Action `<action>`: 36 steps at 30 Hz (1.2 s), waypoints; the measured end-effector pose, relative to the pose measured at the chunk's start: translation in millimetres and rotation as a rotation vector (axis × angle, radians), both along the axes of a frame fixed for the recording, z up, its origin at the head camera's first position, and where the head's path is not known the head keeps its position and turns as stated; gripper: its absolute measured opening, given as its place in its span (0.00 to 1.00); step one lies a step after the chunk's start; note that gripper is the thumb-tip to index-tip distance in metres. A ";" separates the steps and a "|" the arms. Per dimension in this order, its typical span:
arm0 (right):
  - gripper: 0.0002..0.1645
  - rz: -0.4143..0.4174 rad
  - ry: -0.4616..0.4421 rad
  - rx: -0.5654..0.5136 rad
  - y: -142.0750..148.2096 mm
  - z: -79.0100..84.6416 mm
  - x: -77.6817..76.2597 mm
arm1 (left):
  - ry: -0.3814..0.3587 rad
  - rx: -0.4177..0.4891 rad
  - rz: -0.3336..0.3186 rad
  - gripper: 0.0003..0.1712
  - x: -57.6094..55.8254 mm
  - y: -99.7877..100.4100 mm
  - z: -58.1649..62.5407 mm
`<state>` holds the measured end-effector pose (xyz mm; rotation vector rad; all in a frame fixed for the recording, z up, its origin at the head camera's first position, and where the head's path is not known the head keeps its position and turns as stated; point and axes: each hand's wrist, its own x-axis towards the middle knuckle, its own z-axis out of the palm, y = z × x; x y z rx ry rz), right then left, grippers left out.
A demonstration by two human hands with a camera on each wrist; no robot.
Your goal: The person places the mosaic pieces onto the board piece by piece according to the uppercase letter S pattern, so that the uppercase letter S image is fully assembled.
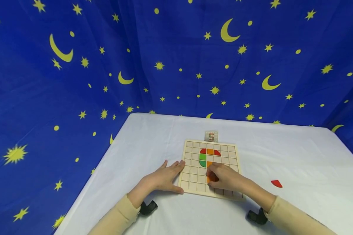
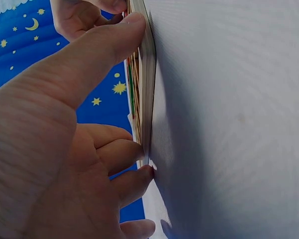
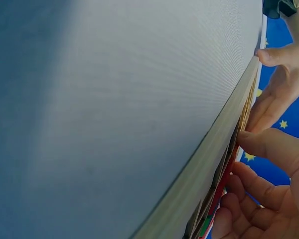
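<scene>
A wooden grid board lies on the white table, with a partial figure of coloured tiles set in its cells. These include a green tile, an orange tile at the top and red quarter-round tiles. My left hand rests at the board's left side, fingers spread, thumb against its edge. Over the lower middle of the board, my right hand bends thumb and fingers around an orange tile, pinching it at the board's surface. The palm and fingers partly hide that tile and its neighbours.
A small pattern card showing a coloured figure on a grid stands just behind the board. One loose red quarter-round tile lies to the right. Blue cloth with yellow moons and stars hangs around the table.
</scene>
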<state>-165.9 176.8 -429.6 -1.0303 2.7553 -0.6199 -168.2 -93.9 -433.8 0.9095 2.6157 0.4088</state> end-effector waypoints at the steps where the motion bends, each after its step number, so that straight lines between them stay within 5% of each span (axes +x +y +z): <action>1: 0.12 -0.001 -0.001 0.000 0.0 0.1 0.1 | 0.000 0.000 0.000 0.60 -0.1 -0.1 0.1; 10: 0.11 -0.019 0.045 -0.048 8.3 15.4 -1.3 | 0.001 0.003 -0.005 0.59 0.2 -0.1 1.0; 17: 0.13 -0.048 0.039 -0.102 43.3 32.5 -1.7 | -0.006 0.004 -0.005 0.60 -0.9 1.0 -0.8; 28: 0.16 -0.225 0.129 -0.085 121.7 45.0 11.0 | -0.013 0.019 0.003 0.60 -1.5 -1.3 1.5; 36: 0.18 -0.339 0.074 -0.030 157.1 43.5 23.7 | -0.012 0.031 -0.007 0.60 -1.1 0.0 0.3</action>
